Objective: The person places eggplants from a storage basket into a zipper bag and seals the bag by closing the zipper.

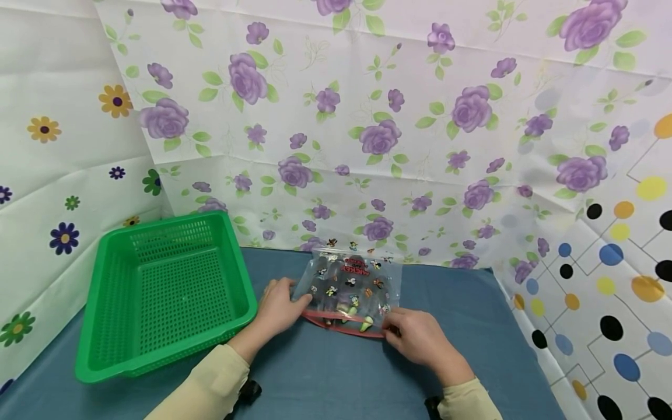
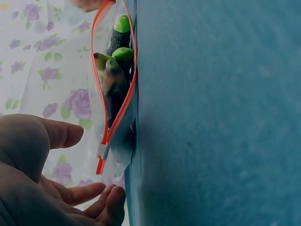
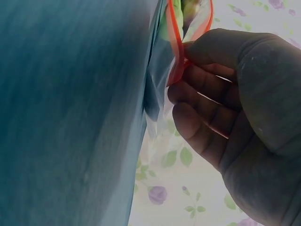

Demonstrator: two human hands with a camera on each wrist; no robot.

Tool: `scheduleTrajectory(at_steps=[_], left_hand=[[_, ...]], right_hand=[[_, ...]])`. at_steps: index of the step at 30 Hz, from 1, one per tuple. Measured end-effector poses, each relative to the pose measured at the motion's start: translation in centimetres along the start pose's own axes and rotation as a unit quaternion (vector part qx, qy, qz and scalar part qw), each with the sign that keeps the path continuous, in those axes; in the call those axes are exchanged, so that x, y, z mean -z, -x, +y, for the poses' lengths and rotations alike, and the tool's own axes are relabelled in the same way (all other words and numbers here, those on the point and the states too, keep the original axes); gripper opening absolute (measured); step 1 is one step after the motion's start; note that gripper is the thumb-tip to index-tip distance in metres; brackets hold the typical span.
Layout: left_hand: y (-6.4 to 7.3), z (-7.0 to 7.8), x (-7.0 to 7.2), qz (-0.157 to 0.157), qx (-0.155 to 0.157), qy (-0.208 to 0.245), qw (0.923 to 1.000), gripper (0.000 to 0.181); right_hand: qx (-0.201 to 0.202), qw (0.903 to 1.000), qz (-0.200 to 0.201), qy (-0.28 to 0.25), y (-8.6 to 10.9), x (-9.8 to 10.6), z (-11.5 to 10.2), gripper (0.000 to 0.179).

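A clear zip bag (image 1: 336, 274) printed with small cartoon figures lies flat, its red-edged mouth (image 1: 343, 332) facing me and gaping. Inside are several small things with green ends (image 2: 123, 54); some look dark and longish. My right hand (image 1: 417, 338) pinches the right end of the red edge between thumb and fingers. At the left corner is my left hand (image 1: 273, 309), thumb and fingers spread. The left wrist view shows a pale slider (image 2: 102, 150) on the zip, in front of the gap between that thumb and the fingers.
A green plastic basket (image 1: 244, 274) with a mesh bottom stands to the left, close beside my left forearm. Blue cloth (image 1: 336, 379) covers the table. Flowered white sheeting (image 1: 336, 146) hangs behind, with a dotted sheet (image 1: 583, 291) on the right.
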State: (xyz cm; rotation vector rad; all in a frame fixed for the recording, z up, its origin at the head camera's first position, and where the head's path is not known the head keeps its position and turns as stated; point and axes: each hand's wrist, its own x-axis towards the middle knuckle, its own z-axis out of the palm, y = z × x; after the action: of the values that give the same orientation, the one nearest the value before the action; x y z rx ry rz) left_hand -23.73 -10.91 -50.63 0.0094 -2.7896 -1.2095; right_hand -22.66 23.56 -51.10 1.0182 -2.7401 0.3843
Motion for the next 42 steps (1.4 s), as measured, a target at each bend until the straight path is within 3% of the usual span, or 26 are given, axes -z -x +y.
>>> scheduleTrajectory(at_steps=[9,14,17,28,36,42], left_hand=[[-0.5,-1.4,-0.2,-0.048,0.032,0.065,0.9962,0.071],[-0.5,-1.8,-0.3,-0.068,0.038,0.107,0.9912,0.043],[-0.5,-1.9,-0.5,-0.076,0.038,0.122,0.9889,0.038],[-0.6,-2.3,-0.5,-0.110,0.046,0.236,0.9644,0.030],[-0.7,-2.9,-0.1,-0.160,0.034,0.259,0.9519,0.029],[-0.7,-3.1,-0.3,-0.170,0.042,0.270,0.9467,0.030]], right_hand=[[-0.023,0.9997,0.003,0.010,0.2,0.3,0.7,0.011],[-0.042,0.9991,-0.006,0.011,0.3,0.6,1.1,0.011],[-0.049,0.9987,-0.007,0.012,0.4,0.5,1.5,0.009],[-0.082,0.9962,-0.018,0.024,0.5,0.8,2.3,0.004],[-0.092,0.9954,-0.022,0.017,0.6,0.9,2.6,0.007],[-0.099,0.9947,-0.023,0.015,0.7,1.0,2.9,0.005]])
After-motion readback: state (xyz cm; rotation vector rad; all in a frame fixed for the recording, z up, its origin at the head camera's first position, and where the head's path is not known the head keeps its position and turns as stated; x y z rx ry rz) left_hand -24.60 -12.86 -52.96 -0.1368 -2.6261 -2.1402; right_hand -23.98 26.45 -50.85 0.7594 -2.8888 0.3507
